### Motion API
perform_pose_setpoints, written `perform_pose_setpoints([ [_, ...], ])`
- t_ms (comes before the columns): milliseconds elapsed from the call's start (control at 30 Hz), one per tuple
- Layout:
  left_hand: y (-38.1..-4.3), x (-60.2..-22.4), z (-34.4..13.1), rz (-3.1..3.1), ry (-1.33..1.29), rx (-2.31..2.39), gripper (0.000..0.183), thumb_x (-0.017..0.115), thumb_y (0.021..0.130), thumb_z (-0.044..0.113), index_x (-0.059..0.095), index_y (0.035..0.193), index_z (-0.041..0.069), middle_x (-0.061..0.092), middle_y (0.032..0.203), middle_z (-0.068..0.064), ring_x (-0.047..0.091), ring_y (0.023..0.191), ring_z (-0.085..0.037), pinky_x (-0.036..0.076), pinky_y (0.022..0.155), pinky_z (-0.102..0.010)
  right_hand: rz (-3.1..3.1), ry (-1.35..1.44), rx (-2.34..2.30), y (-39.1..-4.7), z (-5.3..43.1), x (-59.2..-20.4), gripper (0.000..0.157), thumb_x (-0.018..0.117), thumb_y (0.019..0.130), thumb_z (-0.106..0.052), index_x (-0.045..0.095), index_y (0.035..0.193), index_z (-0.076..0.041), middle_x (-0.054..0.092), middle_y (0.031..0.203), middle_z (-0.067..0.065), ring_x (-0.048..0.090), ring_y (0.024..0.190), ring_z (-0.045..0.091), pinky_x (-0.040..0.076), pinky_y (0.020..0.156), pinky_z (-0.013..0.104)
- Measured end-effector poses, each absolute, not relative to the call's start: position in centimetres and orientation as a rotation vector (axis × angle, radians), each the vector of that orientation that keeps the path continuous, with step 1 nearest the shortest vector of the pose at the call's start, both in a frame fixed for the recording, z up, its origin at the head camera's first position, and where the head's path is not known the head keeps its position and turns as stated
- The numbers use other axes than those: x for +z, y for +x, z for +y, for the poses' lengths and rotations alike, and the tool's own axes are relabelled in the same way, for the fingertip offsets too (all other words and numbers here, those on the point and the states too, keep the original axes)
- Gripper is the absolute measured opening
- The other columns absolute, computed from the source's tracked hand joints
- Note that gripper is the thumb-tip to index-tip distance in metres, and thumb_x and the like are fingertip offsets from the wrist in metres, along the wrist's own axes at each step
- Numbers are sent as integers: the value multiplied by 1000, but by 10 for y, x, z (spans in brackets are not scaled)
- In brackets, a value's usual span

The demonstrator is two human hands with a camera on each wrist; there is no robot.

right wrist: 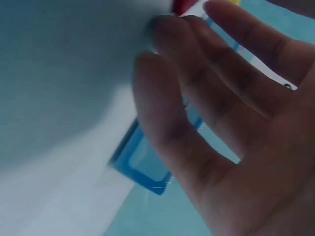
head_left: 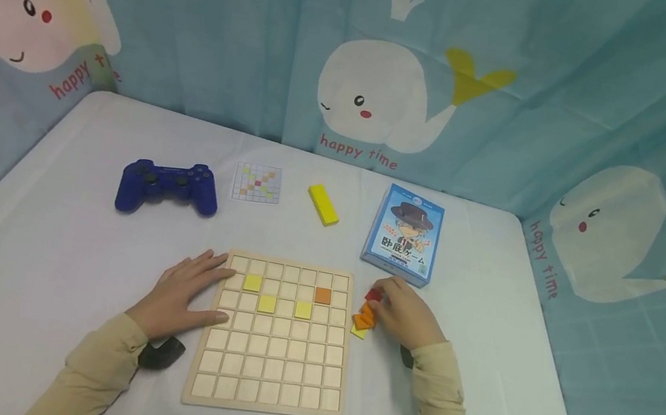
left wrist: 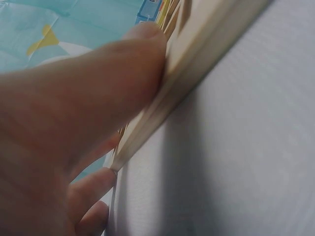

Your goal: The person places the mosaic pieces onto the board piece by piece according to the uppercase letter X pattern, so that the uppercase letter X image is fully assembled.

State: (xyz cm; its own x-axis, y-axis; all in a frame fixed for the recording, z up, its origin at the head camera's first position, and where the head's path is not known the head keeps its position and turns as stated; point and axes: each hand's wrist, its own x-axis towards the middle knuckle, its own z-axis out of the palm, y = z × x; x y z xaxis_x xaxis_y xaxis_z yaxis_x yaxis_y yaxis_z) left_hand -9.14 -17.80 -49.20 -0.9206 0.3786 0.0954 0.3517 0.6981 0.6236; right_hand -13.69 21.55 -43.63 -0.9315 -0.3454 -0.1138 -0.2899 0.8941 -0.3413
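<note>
A wooden grid board (head_left: 256, 410) lies on the table with a few square tiles in its cells: a yellow tile (head_left: 253, 283), other yellow ones and an orange tile (head_left: 322, 295). My left hand (head_left: 179, 296) rests at the board's left side, thumb and fingertips on its edge; the left wrist view shows the thumb (left wrist: 118, 78) along the wooden rim (left wrist: 172, 93). Just beyond the right edge is a small pile: a red tile (head_left: 373, 294), orange tiles (head_left: 363, 318) and a yellow tile (head_left: 359, 332). My right hand (head_left: 410, 316) touches this pile, fingertips at the red tile (right wrist: 181, 6).
Behind the right hand lies a blue game box (head_left: 404, 234). A yellow block (head_left: 323, 204), a printed grid card (head_left: 257, 183) and a blue game controller (head_left: 169, 187) lie along the back. A whale-print curtain (head_left: 236, 37) borders the table (head_left: 68, 251).
</note>
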Motion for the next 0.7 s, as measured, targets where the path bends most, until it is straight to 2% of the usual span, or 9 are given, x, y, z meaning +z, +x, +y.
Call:
perform_pose_setpoints([
  [267, -91, -493, -178, 2842, 597, 1043, 71, 73, 80, 47, 49, 138, 15, 34, 153, -12, 21, 143, -38, 13, 113, -59, 2921, -493, -440, -139, 218, -444, 19, 69, 88, -13, 65, 106, -11, 59, 97, -2, 58, 84, 13, 55, 80, 31],
  [700, -91, -492, -178, 2852, 613, 1031, 71, 73, 80, 46, 49, 138, 14, 34, 152, -13, 21, 143, -38, 14, 114, -60, 2950, -520, -434, -138, 217, -445, 17, 69, 88, -13, 65, 105, -12, 59, 97, -2, 57, 82, 13, 56, 79, 31],
])
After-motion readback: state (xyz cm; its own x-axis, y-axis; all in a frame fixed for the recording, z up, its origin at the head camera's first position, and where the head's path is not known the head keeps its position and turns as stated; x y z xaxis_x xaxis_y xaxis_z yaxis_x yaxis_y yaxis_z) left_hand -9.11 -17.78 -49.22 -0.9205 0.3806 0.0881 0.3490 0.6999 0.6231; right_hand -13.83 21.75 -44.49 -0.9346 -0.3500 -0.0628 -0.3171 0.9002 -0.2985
